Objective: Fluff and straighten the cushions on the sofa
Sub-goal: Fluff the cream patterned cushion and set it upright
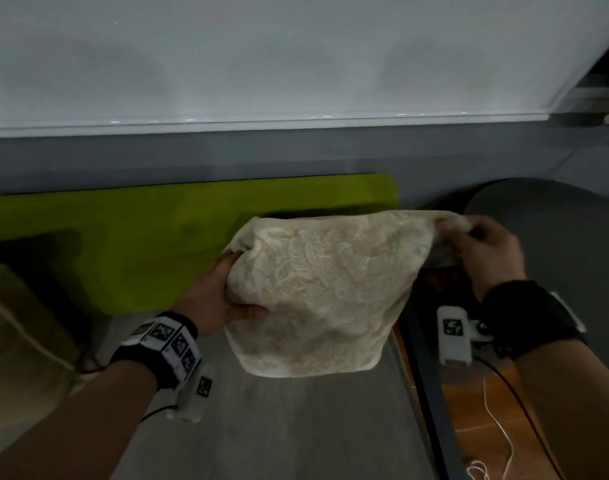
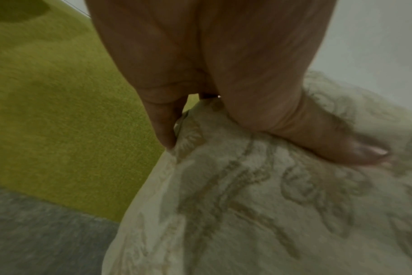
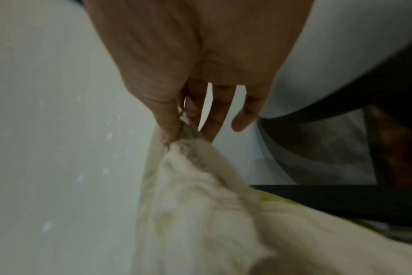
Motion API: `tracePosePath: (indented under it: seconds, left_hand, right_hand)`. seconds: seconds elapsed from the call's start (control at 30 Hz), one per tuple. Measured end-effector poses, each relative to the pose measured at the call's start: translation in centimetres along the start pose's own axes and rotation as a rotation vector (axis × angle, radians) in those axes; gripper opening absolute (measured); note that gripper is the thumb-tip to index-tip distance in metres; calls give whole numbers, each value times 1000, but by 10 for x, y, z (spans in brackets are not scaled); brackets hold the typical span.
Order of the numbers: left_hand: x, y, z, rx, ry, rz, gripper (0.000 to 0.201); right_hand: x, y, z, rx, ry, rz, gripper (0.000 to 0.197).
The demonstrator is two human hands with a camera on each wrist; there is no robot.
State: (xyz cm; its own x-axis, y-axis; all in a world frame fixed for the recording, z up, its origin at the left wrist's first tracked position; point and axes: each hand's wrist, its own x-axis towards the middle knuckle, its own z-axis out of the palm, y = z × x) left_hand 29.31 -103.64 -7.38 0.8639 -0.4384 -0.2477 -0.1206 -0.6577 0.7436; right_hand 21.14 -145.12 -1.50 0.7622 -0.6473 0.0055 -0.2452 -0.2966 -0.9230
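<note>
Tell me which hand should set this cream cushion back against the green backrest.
Left, probably. The left hand grips the cream cushion bodily on the side nearest the green backrest; the right hand only pinches a corner, over the sofa's end.

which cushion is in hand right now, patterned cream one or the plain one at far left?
The cream embroidered cushion: left hand grips its side, right hand pinches its top corner. The plain beige cushion lies untouched.

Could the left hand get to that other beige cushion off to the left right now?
Probably not yet. The left hand grips the side of the cream cushion, which the right hand pinches by a corner. The beige cushion lies close by, with nothing between; the hand must let go first.
</note>
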Motion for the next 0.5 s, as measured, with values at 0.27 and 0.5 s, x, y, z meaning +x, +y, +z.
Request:
tracePosePath:
  seconds: [0.27, 0.5]
  left_hand:
    - [0, 10, -23, 252, 179, -8, 31]
    - [22, 27, -26, 453, 84, -38, 35]
  right_hand:
    - [-5, 18, 0, 236, 0, 149, 57]
    - [-27, 11, 20, 187, -103, 78, 28]
